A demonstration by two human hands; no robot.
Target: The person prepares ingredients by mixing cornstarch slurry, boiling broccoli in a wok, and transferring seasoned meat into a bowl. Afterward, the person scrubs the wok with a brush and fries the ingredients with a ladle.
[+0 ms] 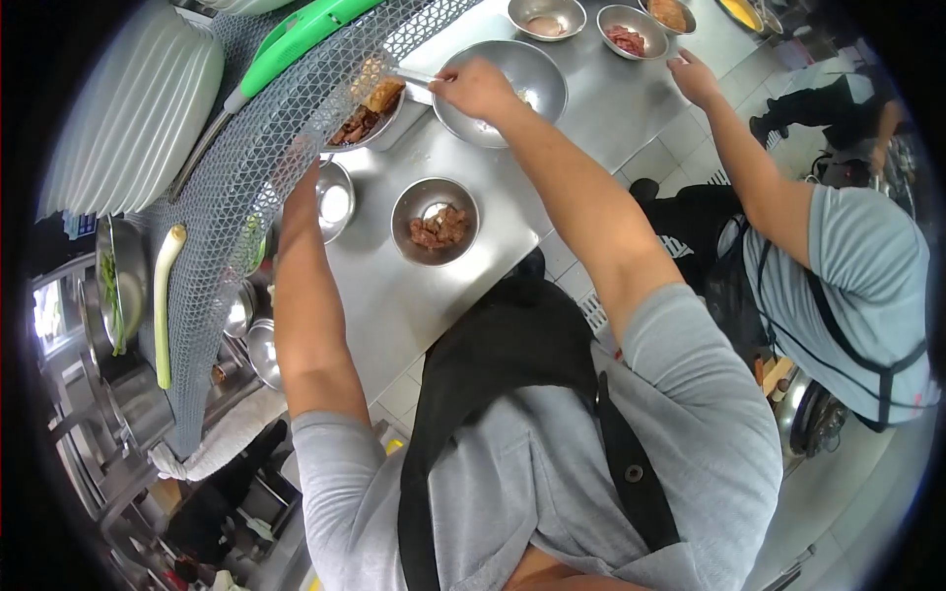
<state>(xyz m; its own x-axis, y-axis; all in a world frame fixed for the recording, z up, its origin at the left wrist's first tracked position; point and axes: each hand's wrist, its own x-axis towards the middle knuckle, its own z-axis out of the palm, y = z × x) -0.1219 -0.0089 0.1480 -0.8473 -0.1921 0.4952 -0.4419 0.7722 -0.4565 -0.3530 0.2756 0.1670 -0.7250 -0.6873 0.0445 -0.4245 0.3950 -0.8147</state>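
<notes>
In the head view, I see the person's right hand [478, 92] over the left side of the large bowl [544, 74], fingers curled and pinching the metal handle of a utensil [416, 76]. That handle points left, away from the large bowl, towards a food container [391, 116] of brown pieces; its far end is lost at the grey mesh [232, 212]. The left hand [300, 165] is farther left of the large bowl, beyond the container and screened by the mesh — I cannot tell whether its fingers are spread or gripping.

Nearer the person than the large bowl, a smaller bowl [404, 208] of brown meat stands on the steel surface [512, 212]. Another steel bowl [336, 204] sits left of that, just beside the left forearm. Right of the large bowl, a bowl of red pieces [646, 47] stands near a co-worker's hand [694, 79] — fingers extended. Well left of the large bowl are a green-handled tool [296, 44] and a pale stalk [166, 305], both against the mesh.
</notes>
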